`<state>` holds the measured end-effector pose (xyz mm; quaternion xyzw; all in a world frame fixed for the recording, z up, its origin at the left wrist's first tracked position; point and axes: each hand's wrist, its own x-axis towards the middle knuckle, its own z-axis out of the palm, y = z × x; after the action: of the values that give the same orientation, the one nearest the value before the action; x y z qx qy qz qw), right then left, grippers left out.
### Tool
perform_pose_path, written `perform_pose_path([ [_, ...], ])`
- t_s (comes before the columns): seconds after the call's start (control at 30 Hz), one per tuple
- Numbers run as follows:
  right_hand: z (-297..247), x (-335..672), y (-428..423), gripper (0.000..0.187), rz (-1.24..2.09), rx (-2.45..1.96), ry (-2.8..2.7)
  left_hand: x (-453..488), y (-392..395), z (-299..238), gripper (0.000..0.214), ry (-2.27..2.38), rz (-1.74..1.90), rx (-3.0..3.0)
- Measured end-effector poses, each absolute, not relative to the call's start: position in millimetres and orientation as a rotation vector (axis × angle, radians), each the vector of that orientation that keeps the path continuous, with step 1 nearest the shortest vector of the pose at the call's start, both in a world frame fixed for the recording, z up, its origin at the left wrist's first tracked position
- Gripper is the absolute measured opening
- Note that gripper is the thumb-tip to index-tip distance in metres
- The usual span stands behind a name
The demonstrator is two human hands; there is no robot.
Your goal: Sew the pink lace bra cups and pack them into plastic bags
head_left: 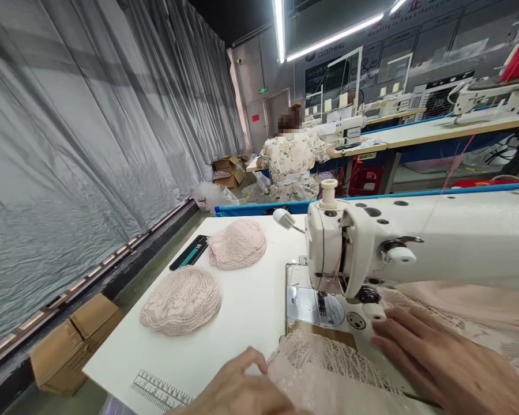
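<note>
A white sewing machine (pixel 467 230) stands at the right, its needle area above a metal plate (pixel 303 302). Pale pink lace fabric (pixel 315 363) lies in front of the plate, and its sheer part runs toward me. My left hand (pixel 242 386) pinches the left edge of this lace with bent fingers; the thumb is mostly hidden. My right hand (pixel 450 363) lies flat with fingers stretched out, right of the needle area. Beneath and beyond it spreads more pink fabric (pixel 458 300) with lace. Two lace cups (pixel 181 300) (pixel 237 245) rest on the white table at the left.
A black-and-green packet (pixel 190 252) lies beside the far cup. A ruler scale (pixel 160 389) marks the table's (pixel 125 351) near left edge. A small lamp (pixel 284 218) juts from the machine. Cardboard boxes (pixel 73 340) stand on the floor. Another person (pixel 292 161) sits ahead at another table.
</note>
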<state>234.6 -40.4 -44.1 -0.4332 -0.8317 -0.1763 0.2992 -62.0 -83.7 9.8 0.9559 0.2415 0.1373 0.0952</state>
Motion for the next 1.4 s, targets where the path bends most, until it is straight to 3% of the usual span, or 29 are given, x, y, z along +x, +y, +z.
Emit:
perform_pose_path([
  [0.13,-38.2,208.6,-52.5,0.035,-0.316,-1.145,-2.224,-37.6,-62.5,26.6,0.027,1.221,0.325,2.543],
  [0.23,-40.4,192.1,-59.1,0.035,-0.061,-1.107,-2.245,-12.1,-41.5,20.2,0.037,1.260,0.187,2.319],
  [0.33,-45.4,185.1,-58.6,0.022,0.376,-1.133,-2.192,1.3,-30.8,8.3,0.011,1.199,0.247,2.124],
  [0.43,-47.2,182.5,-56.2,0.029,0.630,-1.198,-2.096,-0.3,-28.3,2.8,0.016,1.170,0.281,2.070],
  [0.57,-50.1,181.5,-55.3,0.029,0.579,-1.254,-2.069,-6.4,-27.8,4.0,0.023,1.131,0.271,2.003],
  [0.67,-56.8,183.8,-54.6,0.027,0.446,-1.333,-2.084,-3.1,-29.1,5.2,0.043,1.202,0.289,2.044],
  [0.77,-61.9,188.4,-52.9,0.024,0.298,-1.419,-2.097,3.8,-29.8,5.3,0.008,1.253,0.251,2.090],
  [1.03,-50.1,194.2,-53.6,0.010,0.212,-1.389,-2.176,4.5,-20.3,-0.4,0.021,1.236,0.246,2.355],
  [1.13,-48.5,192.6,-52.1,0.026,0.225,-1.399,-2.173,2.5,-19.7,-5.9,0.029,1.237,0.229,2.425],
  [1.2,-50.3,191.1,-50.5,0.033,0.196,-1.409,-2.177,2.5,-21.1,-11.6,0.026,1.265,0.352,2.547],
  [1.4,-56.3,189.8,-47.5,0.031,-0.109,-1.403,-2.183,9.6,-29.6,-22.1,0.025,0.971,1.303,3.083],
])
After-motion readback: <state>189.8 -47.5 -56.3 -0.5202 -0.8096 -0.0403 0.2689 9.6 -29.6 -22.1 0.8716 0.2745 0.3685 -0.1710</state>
